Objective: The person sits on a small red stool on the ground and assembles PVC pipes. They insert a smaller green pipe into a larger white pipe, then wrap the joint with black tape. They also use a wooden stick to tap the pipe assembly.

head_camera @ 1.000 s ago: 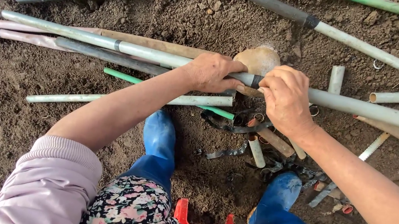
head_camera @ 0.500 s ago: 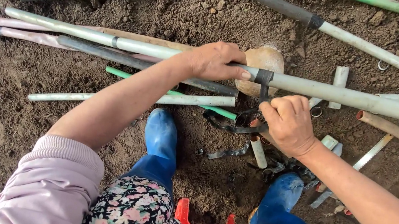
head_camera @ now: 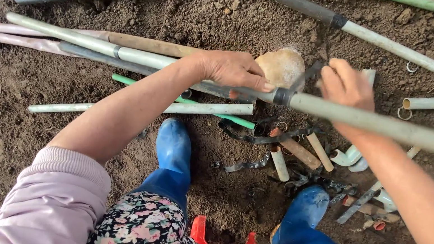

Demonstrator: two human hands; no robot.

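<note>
Head view: a long grey-white pipe [head_camera: 386, 126] lies nearly level across the right half of the frame, its long axis running from the centre down slightly to the right edge, a dark collar [head_camera: 283, 96] at its left end. The left hand [head_camera: 233, 69] is closed around the pipe run just left of that collar. The right hand [head_camera: 349, 87] hovers blurred above the pipe right of the collar; whether it grips anything cannot be told. A pale stone [head_camera: 281, 66] sits behind, blue boots [head_camera: 174, 153] below.
</note>
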